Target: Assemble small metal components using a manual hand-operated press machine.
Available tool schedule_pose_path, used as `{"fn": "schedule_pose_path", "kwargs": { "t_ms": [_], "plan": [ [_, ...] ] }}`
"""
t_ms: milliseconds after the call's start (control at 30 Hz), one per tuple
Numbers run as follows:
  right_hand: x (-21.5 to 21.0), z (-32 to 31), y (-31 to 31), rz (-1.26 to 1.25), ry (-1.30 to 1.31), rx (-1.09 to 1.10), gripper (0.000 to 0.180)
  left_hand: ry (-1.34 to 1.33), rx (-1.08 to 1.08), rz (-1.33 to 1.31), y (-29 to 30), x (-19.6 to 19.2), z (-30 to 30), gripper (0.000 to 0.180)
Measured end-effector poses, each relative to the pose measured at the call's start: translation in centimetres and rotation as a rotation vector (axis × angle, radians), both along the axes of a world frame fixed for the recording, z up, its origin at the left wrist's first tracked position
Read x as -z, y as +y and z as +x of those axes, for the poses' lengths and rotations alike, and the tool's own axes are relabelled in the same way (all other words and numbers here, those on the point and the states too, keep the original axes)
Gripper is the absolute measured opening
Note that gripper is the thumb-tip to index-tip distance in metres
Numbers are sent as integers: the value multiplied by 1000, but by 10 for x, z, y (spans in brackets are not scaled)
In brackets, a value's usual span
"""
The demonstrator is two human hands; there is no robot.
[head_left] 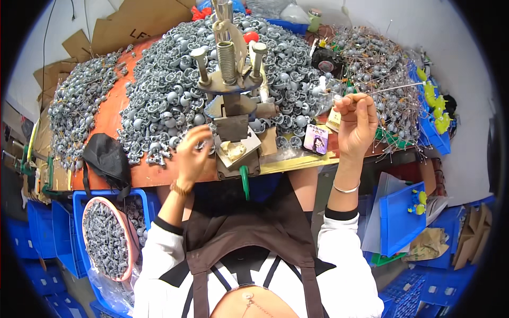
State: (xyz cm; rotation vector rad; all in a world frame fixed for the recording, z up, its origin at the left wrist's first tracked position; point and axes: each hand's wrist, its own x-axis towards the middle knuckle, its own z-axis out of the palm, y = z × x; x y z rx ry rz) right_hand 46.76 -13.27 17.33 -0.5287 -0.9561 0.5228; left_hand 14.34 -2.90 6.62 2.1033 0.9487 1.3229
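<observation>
My right hand [358, 124] is raised over the right part of the table, its fingertips pinched on a thin pale wire [395, 88] that sticks out to the right. Left of the press, my left hand [193, 156] hovers at the near edge of a heap of grey plastic shells [159, 90]; its curled fingers are blurred, and I cannot tell if anything is in them. Between my hands stands a metal hand press [231, 106] with a thick threaded screw. On its base block lies a small cream-coloured fixture [233, 151], with a green handle [245, 183] below.
Grey balls on wires lie piled at left [79, 111] and right [371, 58]. A black cloth bag [107, 161] and a purple picture card [316, 139] lie along the front edge. A pink basin [130, 249] of grey parts is at lower left; blue trays [405, 217] are at right.
</observation>
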Motion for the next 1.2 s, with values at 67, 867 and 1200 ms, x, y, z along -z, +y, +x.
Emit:
{"fn": "schedule_pose_path", "kwargs": {
  "t_ms": [67, 867, 1200],
  "plan": [
    [-1, -6, -2, 14, 16, -95, 16, 44, 155, 53, -21, 7, -2, 20],
    [53, -128, -42, -755, -480, -342, 12, 453, -459, 177, 27, 24, -44, 21],
    [83, -163, -23, -467, -787, 240, 7, -508, 93, -563, -49, 8, -21, 23]
  ]
}}
